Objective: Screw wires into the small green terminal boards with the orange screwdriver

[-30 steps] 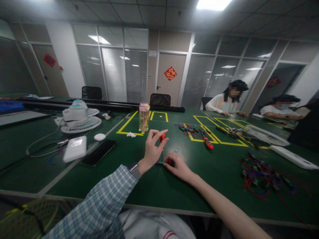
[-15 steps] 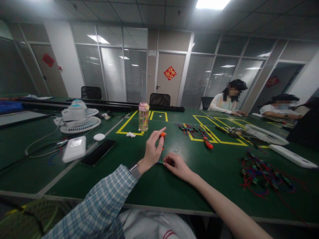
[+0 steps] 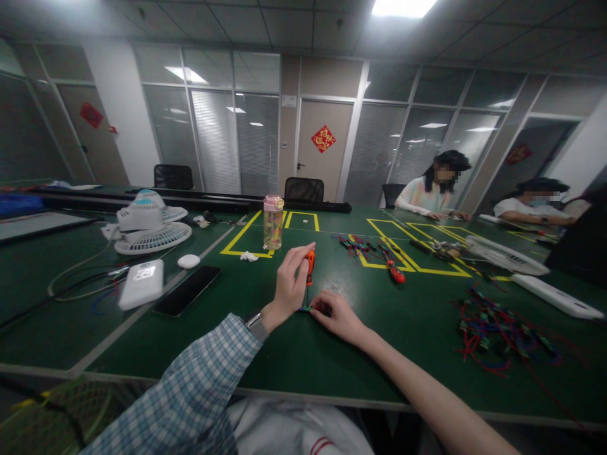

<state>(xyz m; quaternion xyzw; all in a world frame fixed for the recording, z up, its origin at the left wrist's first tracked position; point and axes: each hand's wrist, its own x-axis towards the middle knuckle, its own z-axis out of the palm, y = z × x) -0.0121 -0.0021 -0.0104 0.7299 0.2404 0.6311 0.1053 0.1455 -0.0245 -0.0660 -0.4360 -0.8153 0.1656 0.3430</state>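
My left hand (image 3: 289,285) pinches the orange handle of a small screwdriver (image 3: 310,268) and holds it upright, its tip down on a small part (image 3: 313,309) with coloured wires on the green table (image 3: 294,354). My right hand (image 3: 337,314) lies on the table just right of the tip, fingers curled over that small part and pressing it down. A watch sits on my left wrist under a checked sleeve.
A pink-lidded bottle (image 3: 274,222), a black phone (image 3: 186,290), a white box (image 3: 141,283) and a white fan (image 3: 150,222) stand to the left. Another orange screwdriver (image 3: 396,273) and a tangle of coloured wires (image 3: 507,335) lie to the right. Two people sit at the far right.
My left hand's fingers have shifted on the screwdriver handle, and the handle now shows more fully between them. My right hand has stayed on the small part.
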